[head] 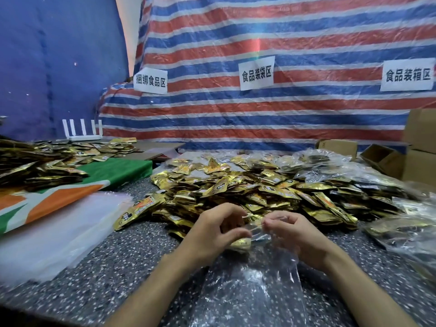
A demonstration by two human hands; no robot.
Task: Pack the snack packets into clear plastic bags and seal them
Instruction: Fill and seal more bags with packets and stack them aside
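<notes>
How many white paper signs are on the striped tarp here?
3. Left sign near the striped tarp edge, middle sign above the packet pile, right sign above the cardboard boxes. None appears hidden.

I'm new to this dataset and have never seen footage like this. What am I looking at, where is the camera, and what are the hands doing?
There is no machine here: a person works with bare hands, and the one picture comes from a camera worn on their head, looking forward and down. The left hand and right hand each pinch the mouth of a clear plastic bag lying on the speckled table. A gold packet sits at that mouth. Behind lies a big pile of gold snack packets; filled bags lie to the right, what looks like a stack of empty bags to the left.
</notes>
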